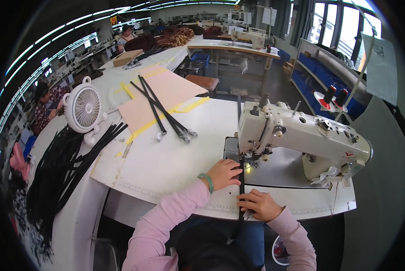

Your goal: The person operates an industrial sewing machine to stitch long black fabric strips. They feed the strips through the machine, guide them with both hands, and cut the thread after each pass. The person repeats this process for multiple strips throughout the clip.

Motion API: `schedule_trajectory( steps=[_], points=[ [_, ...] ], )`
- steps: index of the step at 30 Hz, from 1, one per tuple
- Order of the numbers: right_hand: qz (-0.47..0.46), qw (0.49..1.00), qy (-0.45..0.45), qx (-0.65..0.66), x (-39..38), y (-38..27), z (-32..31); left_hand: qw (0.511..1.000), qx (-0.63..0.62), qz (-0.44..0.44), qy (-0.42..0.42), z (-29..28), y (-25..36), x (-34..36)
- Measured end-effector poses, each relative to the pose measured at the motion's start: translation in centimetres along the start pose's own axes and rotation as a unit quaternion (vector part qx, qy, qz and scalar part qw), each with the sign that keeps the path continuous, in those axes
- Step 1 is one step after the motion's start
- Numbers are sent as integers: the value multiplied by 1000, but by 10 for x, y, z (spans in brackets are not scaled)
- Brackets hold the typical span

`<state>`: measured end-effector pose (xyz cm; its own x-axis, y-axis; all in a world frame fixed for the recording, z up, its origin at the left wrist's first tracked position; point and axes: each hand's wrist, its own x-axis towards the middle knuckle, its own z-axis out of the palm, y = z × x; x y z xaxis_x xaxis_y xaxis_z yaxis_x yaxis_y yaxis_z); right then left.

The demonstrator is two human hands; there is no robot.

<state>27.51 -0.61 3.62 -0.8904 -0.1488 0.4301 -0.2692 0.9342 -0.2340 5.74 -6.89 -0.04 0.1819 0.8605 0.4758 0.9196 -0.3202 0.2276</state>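
A long black strap (241, 189) runs front to back under the needle area of a white sewing machine (315, 144), where a small light glows. My left hand (225, 174), with a green bangle at its wrist, grips the strap from the left with bent fingers, just in front of the presser foot. Nearer the white table's (166, 162) front edge, my right hand (260, 205) pinches the same strap from the right. The strap's near end hangs toward my lap; its underside is hidden.
Black straps with clear-wrapped ends lie on pink paper (170, 83) behind. A white fan (86, 108) and a pile of black strips (62, 171) are at left, thread cones (330, 95) at right. Two other people (49, 101) (123, 40) sit at left and back.
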Motion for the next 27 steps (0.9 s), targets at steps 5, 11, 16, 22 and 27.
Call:
schedule_trajectory(
  steps=[5, 11, 16, 22, 27],
  points=[
    [4, 1000, -17, -5, 4, -7, 2, 1000, -4, -15, -16, 0, 1, -6],
    [17, 1000, -16, -10, 5, -9, -1, 1000, -10, -10, -5, 0, 2, -4],
    [4, 1000, -2, 5, 1, 1, 3, 1000, -8, 4, 3, -8, 4, -1],
    [-5, 1000, 8, 19, -3, 4, 2, 1000, -8, -16, 13, -15, 8, -1],
    [-21, 999, 38, 24, -7, 6, 2, 1000, -8, -20, 7, -15, 11, 5]
  ],
)
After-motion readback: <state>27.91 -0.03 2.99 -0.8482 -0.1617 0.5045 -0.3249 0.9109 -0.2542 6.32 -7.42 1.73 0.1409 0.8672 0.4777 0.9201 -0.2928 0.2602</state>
